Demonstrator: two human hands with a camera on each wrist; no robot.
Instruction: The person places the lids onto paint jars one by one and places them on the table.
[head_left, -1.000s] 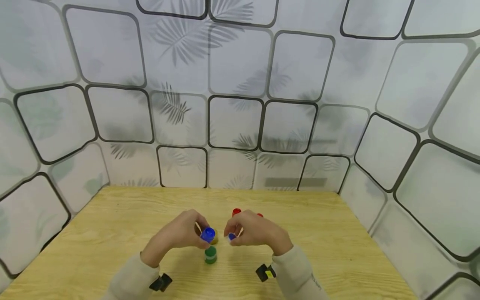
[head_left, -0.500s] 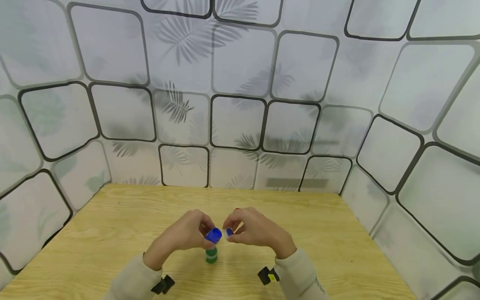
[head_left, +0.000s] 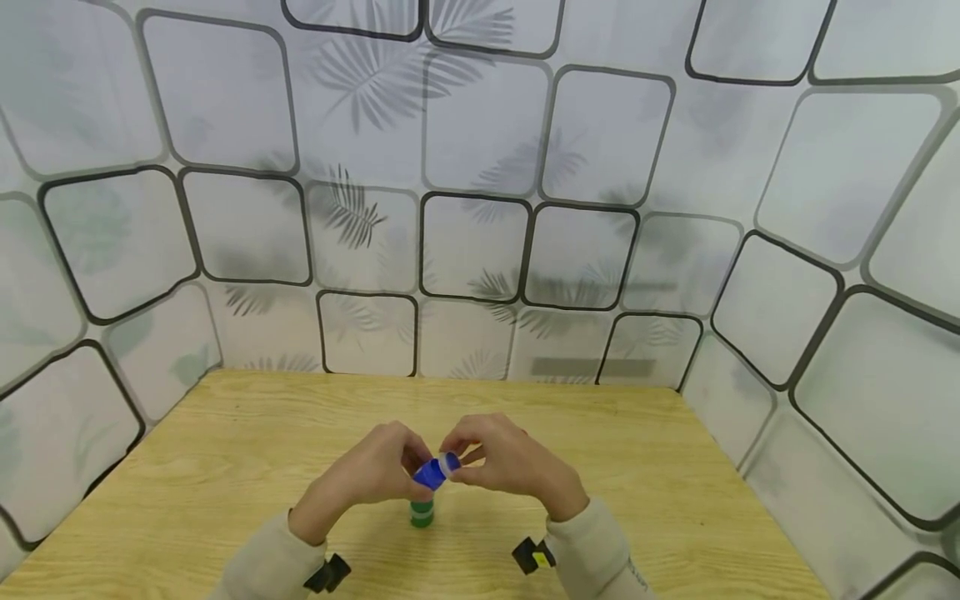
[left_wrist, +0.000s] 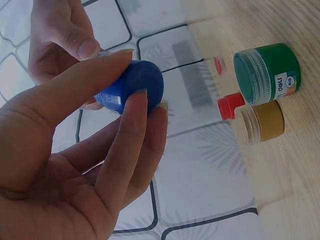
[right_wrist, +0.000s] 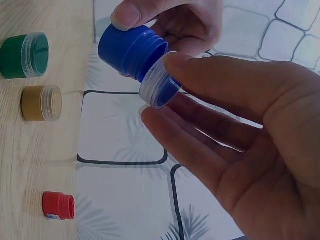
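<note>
My left hand (head_left: 375,463) grips a blue paint jar (right_wrist: 127,52) by its body, the mouth tipped toward the right. Between the thumb and fingers of my right hand (head_left: 513,462) is a clear ridged screw lid (right_wrist: 159,84) with blue paint inside it. The lid stands tilted at the jar's threaded mouth, its rim right by the opening; part of that opening still shows in the right wrist view. Both hands are raised above the table. Just below them, a green paint jar (head_left: 422,513) stands capped on the table.
A capped mustard-yellow jar (right_wrist: 37,103) stands beside the green one. Farther back is a red jar (right_wrist: 57,205), its threaded mouth uncovered. A small red-and-clear piece (left_wrist: 218,66), perhaps its lid, lies near it. The wooden table (head_left: 225,475) meets a patterned curtain (head_left: 472,250) behind.
The blue jar has shifted slightly right and tilted toward the right hand. The lid has moved left and turned to the jar's mouth, closing the gap between them.
</note>
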